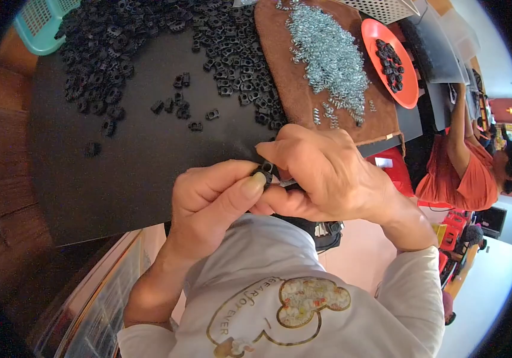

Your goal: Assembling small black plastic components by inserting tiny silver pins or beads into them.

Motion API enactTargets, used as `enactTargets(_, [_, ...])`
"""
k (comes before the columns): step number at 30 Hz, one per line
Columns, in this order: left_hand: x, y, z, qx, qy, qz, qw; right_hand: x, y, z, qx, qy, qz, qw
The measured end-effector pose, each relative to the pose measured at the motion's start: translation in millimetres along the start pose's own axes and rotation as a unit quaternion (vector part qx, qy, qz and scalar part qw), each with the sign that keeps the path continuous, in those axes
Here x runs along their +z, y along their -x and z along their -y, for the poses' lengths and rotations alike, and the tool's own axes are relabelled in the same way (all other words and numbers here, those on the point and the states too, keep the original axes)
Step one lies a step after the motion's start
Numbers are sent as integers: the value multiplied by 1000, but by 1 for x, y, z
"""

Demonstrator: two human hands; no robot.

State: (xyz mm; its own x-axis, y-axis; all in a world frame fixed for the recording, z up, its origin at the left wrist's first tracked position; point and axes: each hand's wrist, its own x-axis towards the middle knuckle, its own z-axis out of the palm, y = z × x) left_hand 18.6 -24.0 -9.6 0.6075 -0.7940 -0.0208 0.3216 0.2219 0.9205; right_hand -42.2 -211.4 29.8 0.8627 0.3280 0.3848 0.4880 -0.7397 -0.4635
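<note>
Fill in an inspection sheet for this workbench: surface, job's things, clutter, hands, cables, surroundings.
Surface: black mat on a wooden bench.
Job's things: black clip pinched between both hands; clip pile; springs on brown cloth.
Clutter: red plate with clips; teal basket.
Hands: left hand and right hand, fingers shut on the clip.
Cables: nothing seen.
Surroundings: another person in orange, at right.

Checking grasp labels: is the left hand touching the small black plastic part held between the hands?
Touching. The head view shows the left hand with its thumb tip pressed against the small black plastic part, with the right hand closed over it from the other side.
</note>
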Motion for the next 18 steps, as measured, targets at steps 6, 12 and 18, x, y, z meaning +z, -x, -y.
enactTargets(6, [4, 0, 6, 60, -2, -21, 998, 1, -2, 4, 12, 31, 4, 999])
enactTargets(12, [8, 0, 9, 90, -26, -58, 994, 5, -2, 5, 8, 61, -2, 998])
enactTargets(18, [7, -1, 14, 124, -68, -92, 986, 19, -1, 6, 31, 64, -63, 995])
